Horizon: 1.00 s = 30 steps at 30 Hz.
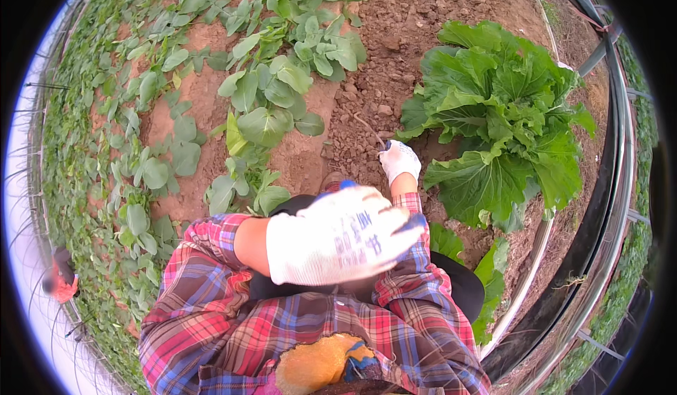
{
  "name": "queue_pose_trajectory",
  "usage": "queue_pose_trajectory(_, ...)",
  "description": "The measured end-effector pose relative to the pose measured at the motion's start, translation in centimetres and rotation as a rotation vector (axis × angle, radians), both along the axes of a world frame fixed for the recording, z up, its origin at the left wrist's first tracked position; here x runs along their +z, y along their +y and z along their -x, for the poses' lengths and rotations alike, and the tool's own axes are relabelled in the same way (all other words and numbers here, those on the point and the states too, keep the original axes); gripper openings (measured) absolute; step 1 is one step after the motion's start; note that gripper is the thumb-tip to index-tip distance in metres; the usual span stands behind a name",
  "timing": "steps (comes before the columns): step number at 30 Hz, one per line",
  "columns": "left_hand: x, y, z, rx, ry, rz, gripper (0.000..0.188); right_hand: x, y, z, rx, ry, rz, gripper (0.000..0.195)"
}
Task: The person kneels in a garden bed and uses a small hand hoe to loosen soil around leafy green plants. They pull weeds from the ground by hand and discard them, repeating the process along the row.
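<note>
My left hand [344, 235], in a white knit glove with blue coating, is raised close to the camera over my lap. Its back faces up and its fingers point right; whether its palm side holds anything is hidden. Farther out, my right hand [400, 159], in a matching glove, is low over the soil, closed around the lower end of a thin, curved brown rod-like thing [369, 128]. What the rod belongs to cannot be told. A large leafy green plant [497, 115] stands just right of that hand.
Rows of broad-leaved plants [264, 123] grow on the left. Crumbly bare soil [391, 35] runs ahead. Metal pipes and dark sheeting [613, 146] curve along the right. A crouched or bent person [64, 284] is at the far left edge. More big leaves [489, 284] lie by my right knee.
</note>
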<state>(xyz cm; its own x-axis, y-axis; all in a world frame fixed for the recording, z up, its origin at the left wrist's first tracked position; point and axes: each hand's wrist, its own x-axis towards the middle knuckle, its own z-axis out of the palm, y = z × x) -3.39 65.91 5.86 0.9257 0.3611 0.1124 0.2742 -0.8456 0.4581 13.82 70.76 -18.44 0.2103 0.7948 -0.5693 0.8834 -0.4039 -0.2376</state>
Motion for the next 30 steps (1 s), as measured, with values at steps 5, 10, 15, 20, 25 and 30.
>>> queue_pose_trajectory(5,3.1,-8.0,-4.4,-0.181,-0.088,-0.115,0.044,-3.9,-6.5,1.6,-0.214,0.167,-0.159,0.037)
queue_pose_trajectory(10,1.5,-8.9,-10.9,-0.128,-0.145,0.086,0.042,-5.0,-8.6,4.9,-0.478,0.379,-0.423,0.040)
queue_pose_trajectory(15,-4.6,-3.9,-11.8,0.217,-0.266,0.139,0.041,-7.6,-1.1,2.3,-0.610,0.609,-0.501,0.033)
queue_pose_trajectory(20,-4.0,-1.5,-11.4,0.384,-0.526,0.248,0.043,-9.2,8.0,-0.2,-0.867,1.008,-0.519,0.016)
queue_pose_trajectory(25,-3.1,-0.9,-11.5,0.381,-0.585,0.289,0.045,-14.5,10.0,-5.2,-0.867,0.712,-0.485,0.028)
queue_pose_trajectory(30,-4.1,-0.1,-11.2,0.360,-0.535,0.343,0.047,-16.3,1.5,-0.2,-0.979,0.904,-0.367,0.030)
